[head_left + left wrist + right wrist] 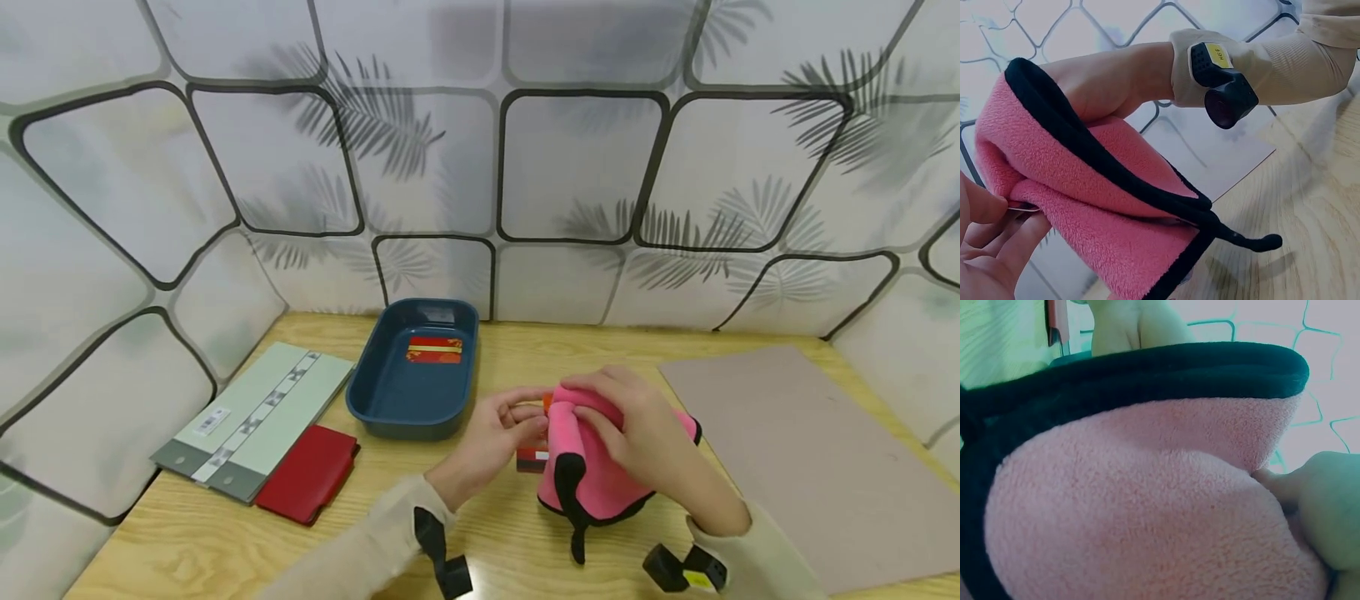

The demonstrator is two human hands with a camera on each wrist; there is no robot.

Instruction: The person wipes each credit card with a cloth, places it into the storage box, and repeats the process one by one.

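My right hand [641, 429] grips a pink cloth [603, 483] with black edging and a black loop, bunched above the wooden table. Folds of that cloth wrap a thin card [1024, 208], which my left hand [495, 437] pinches by its edge between thumb and fingers. Only a sliver of the card shows in the left wrist view; the cloth hides the rest. Below the hands, a red and dark card [531, 460] lies on the table, partly covered by the cloth. Pink fabric fills most of the right wrist view, with the right hand's fingers [1279, 484] pressed into it.
A blue tray [367, 407] behind the left hand holds a red and gold card [434, 350]. To the left lie a pale green folder [255, 408] and a red leather-like case [309, 475]. A greyish-pink flat board [817, 467] covers the table's right side. Patterned curtains enclose the table.
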